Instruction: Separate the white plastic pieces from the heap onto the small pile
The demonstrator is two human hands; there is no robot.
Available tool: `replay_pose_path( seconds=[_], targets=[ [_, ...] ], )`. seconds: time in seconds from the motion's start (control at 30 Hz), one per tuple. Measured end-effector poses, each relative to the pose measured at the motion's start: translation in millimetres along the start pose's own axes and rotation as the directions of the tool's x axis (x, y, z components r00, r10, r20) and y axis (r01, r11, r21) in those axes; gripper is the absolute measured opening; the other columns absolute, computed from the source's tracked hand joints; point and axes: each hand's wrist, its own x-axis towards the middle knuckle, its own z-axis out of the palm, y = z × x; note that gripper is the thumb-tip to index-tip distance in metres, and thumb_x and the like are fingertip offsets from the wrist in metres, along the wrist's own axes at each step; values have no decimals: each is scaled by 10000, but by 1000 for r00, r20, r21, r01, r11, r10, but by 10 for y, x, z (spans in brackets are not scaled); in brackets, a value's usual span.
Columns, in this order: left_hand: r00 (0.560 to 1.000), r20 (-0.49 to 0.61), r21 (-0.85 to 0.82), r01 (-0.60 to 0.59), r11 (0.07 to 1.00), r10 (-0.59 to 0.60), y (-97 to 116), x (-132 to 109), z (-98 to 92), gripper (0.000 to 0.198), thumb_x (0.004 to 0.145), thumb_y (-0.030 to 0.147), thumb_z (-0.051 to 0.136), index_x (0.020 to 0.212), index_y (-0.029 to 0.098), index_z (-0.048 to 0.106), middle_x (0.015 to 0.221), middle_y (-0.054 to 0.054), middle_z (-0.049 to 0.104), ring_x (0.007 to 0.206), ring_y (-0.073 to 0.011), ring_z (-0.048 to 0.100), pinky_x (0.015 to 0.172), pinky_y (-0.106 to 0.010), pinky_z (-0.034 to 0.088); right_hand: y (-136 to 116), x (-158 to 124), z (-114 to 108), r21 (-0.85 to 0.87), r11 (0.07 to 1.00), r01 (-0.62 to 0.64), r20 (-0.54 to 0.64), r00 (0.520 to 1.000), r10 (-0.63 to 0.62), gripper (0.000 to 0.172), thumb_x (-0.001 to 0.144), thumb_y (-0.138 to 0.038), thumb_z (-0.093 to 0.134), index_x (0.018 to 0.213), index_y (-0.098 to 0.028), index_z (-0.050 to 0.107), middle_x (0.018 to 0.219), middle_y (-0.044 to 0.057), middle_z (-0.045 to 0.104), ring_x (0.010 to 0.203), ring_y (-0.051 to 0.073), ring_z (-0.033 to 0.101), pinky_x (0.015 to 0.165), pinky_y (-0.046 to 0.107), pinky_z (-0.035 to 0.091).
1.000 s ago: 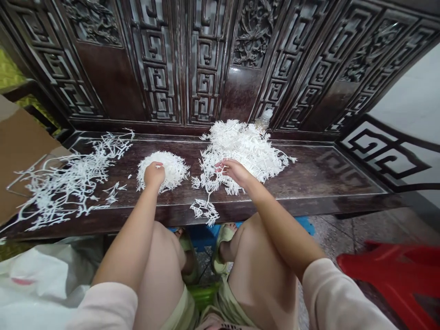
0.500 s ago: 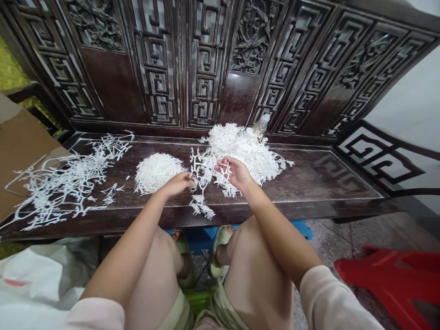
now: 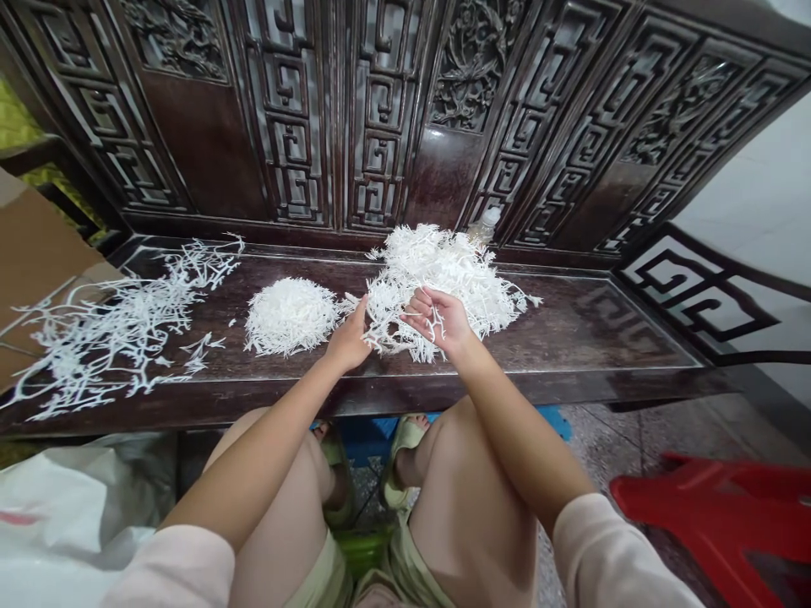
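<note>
Behind the big heap of white branching sprigs (image 3: 437,279), a carved dark wood backrest (image 3: 380,127) as a hard barrier, with a plastic bottle (image 3: 487,226) just at the heap's back edge. To the right of the heap, wide free room along the bench seat (image 3: 589,338). To the left, a round white pile (image 3: 290,317) very near, then loose sprigs (image 3: 114,338) farther on. In front of the heap, a narrow strip of seat, then the person's knees (image 3: 266,443) below. Farther right and lower, a red plastic stool (image 3: 715,515).

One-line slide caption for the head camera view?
Left hand and right hand touch a heap of white sprigs on a carved wooden bench.
</note>
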Motion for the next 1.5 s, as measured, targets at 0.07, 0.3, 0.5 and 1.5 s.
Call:
replay_pose_path(
  seconds=[0.07,0.3,0.5,1.5],
  targets=[
    [997,-83,72,12,997,-6,31,-3,-33,669,736,381,473,1326,204,211,1079,-123,530,847,-230,544,688,-299,369,1,-14,9,7,1000,-5,25,1000,5,325,725,-401,405,537,-213,220,446,-53,193,424,91,244,638,340,415],
    [989,-146,252,68,965,-32,42,-3,-114,368,780,310,393,1124,223,489,819,-68,608,771,-229,558,693,-313,355,-4,-32,-23,29,999,27,-6,1000,-27,335,745,-356,361,503,-211,180,382,-62,130,393,90,174,625,333,391],
    [975,-207,218,131,967,-86,44,-20,-130,317,742,236,423,1048,219,508,716,-38,611,702,-202,557,670,-296,357,33,-1,-144,-157,987,18,-40,999,-24,356,766,-397,352,484,-211,239,345,-66,153,373,90,220,578,305,363],
    [959,-165,58,-226,972,232,146,-65,-129,335,793,295,394,1069,264,580,1057,-53,468,998,-194,439,886,-337,342,469,189,-27,-434,892,-131,-12,990,140,187,677,-337,567,674,-151,547,607,-28,533,546,90,510,610,250,416]
  ],
)
